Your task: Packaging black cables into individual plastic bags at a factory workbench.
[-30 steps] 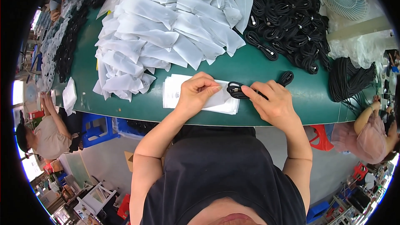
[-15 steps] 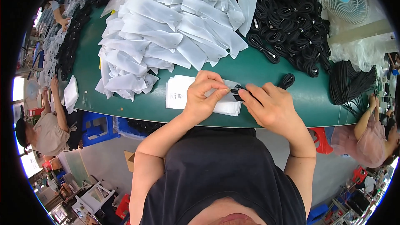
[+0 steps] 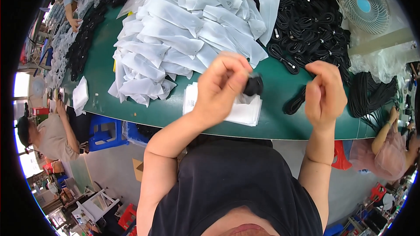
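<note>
My left hand (image 3: 221, 89) is raised over a stack of flat white bags (image 3: 247, 114), finger and thumb pinched together. At its fingertips hangs a coiled black cable (image 3: 253, 85), smeared by motion, with a hazy, see-through bit of bag beneath it. How far the bag covers the cable cannot be made out. My right hand (image 3: 326, 96) is lifted off to the right with nothing in it, fingers loosely bent and the index finger apart from the thumb. Just left of it, partly behind the hand, another coiled black cable (image 3: 295, 103) lies on the green table (image 3: 280, 124).
Beyond my hands lies a heap of filled white bags (image 3: 170, 39). Right of it are piled black cables (image 3: 302, 17), a fan (image 3: 363, 3) and a bundle of straight black cables (image 3: 372, 91). People sit at both sides; a blue stool (image 3: 105, 133) stands at left.
My right hand has let go of the cable at the bag's mouth and moved right. My left hand has risen with the cable, and the view has shifted slightly.
</note>
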The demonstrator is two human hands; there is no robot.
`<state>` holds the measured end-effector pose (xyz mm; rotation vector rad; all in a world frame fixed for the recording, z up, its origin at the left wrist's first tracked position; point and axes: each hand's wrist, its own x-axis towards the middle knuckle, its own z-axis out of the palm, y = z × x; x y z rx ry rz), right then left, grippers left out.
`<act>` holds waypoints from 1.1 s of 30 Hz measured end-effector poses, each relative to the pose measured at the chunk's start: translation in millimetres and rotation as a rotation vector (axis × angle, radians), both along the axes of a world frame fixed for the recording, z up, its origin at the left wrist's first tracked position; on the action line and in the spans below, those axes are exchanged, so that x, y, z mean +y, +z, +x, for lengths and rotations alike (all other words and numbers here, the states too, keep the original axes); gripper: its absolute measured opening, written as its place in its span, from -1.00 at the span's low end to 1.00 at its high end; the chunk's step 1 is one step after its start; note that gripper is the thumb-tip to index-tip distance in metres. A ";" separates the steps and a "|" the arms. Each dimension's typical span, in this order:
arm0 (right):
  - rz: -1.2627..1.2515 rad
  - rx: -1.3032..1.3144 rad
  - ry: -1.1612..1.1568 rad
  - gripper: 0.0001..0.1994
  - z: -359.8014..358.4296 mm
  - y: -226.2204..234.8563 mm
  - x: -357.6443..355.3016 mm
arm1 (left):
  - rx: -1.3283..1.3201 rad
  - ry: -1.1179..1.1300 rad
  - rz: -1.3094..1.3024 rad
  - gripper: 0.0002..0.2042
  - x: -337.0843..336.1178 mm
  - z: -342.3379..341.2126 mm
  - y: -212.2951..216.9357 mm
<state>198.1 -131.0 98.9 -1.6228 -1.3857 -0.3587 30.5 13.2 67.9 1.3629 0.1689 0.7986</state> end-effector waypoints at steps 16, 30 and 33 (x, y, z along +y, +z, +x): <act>-0.417 -0.139 -0.271 -0.78 32.8 -57.5 -55.5 | -0.073 0.107 0.227 -0.98 42.7 3.9 -7.5; -0.438 -0.266 -0.264 -0.67 49.3 -88.2 -18.3 | 0.094 0.580 -0.084 -0.85 85.2 18.0 -20.6; -0.502 -0.344 -0.268 -0.62 48.4 -101.7 -0.7 | 0.118 0.695 0.142 -0.83 66.3 6.9 -23.2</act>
